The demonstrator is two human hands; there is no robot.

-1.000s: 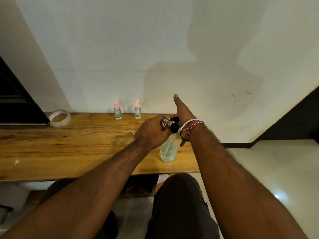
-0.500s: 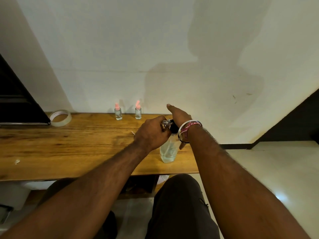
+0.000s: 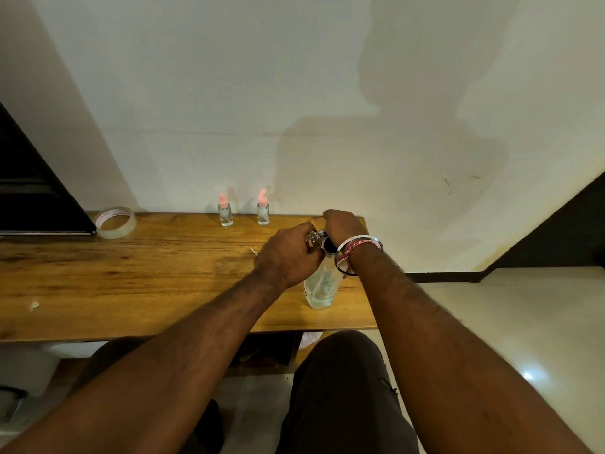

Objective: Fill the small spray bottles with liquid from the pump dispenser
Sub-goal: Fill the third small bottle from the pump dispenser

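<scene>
Three small spray bottles point(image 3: 225, 215) point(image 3: 263, 211) point(image 3: 314, 241), one pump dispenser point(image 3: 320, 286), one tape roll point(image 3: 115, 222), two hands point(image 3: 288, 257) point(image 3: 343, 224).

clear pump dispenser point(image 3: 319, 286) upright, two pink-capped spray bottles point(image 3: 225, 215)

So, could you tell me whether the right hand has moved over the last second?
Yes. The right hand has come down from pointing at the wall onto the black pump head, well below its earlier height against the wall.
</scene>
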